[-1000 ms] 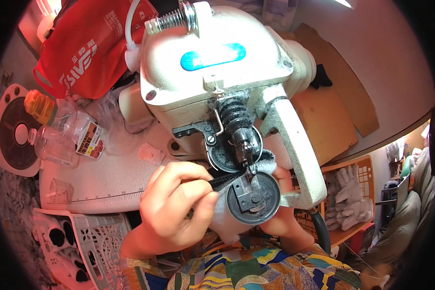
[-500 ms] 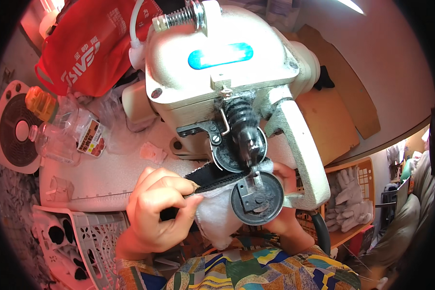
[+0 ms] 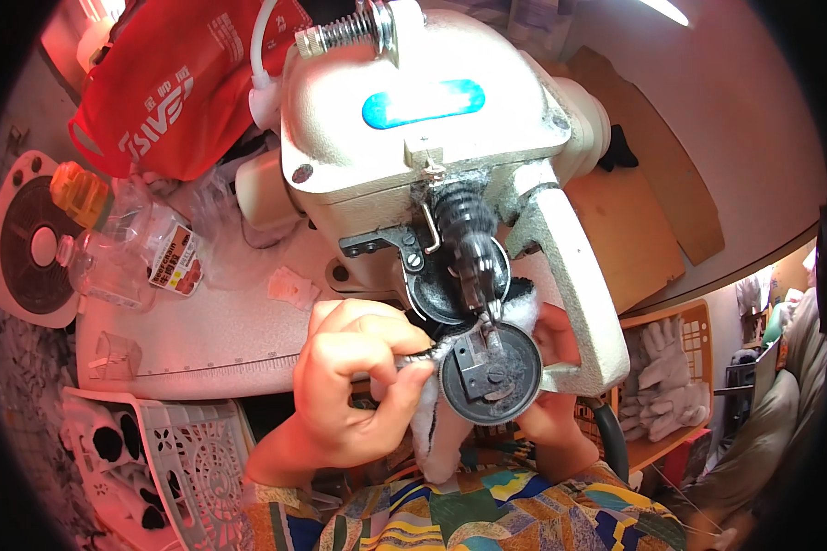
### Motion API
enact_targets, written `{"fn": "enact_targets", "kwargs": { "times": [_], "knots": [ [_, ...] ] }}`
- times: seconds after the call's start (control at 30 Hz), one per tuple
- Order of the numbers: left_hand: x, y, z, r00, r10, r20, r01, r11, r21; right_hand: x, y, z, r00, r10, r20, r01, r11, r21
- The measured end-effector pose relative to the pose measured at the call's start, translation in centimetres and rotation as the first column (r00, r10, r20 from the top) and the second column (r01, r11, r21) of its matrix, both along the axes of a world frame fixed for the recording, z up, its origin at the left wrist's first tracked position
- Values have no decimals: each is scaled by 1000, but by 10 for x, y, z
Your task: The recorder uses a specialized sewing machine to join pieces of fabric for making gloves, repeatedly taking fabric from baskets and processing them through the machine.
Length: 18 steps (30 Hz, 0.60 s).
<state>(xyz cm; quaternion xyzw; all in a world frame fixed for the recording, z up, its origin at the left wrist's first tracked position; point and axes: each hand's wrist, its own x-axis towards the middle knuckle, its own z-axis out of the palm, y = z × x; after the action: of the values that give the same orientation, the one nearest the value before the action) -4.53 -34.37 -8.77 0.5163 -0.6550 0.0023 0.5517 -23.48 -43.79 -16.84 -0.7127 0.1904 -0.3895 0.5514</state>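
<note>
A white fleecy fabric piece (image 3: 446, 436) with a dark edge runs between the two round discs of a pale industrial sewing machine (image 3: 368, 165). My left hand (image 3: 363, 376) pinches its edge between thumb and fingers, just left of the lower disc (image 3: 515, 376). Above that disc, the black needle-side mechanism (image 3: 473, 262) is blurred by motion. On the other side, my right hand (image 3: 556, 344) curls at the fabric behind the disc and the machine's arm, which hide part of its fingers. Loose fabric hangs below the disc toward my patterned clothing.
A white basket (image 3: 188, 441) with black-and-white pieces stands at lower left. An orange crate (image 3: 698, 344) of white gloves (image 3: 662, 367) is at right. Plastic bottles (image 3: 110, 275), a fan (image 3: 37, 243) and a red bag (image 3: 179, 92) lie left of the machine; cardboard (image 3: 639, 230) lies right.
My left hand has moved right, closer to the discs, carrying the fabric edge along. More fabric now shows on the right beyond the discs; the black opening at left is no longer visible.
</note>
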Motion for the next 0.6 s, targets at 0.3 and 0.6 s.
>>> {"fn": "enact_targets", "kwargs": {
  "times": [0.3, 0.6],
  "knots": [
    [19, 14, 9, 997, 2, 81, -3, 1000, 19, 3, 4, 6, 935, 244, 258, -304, 924, 231],
    [19, 9, 7, 993, 37, 110, -36, 999, -17, -3, -9, 1, 973, 62, 222, -111, 970, 215]
  ]
}}
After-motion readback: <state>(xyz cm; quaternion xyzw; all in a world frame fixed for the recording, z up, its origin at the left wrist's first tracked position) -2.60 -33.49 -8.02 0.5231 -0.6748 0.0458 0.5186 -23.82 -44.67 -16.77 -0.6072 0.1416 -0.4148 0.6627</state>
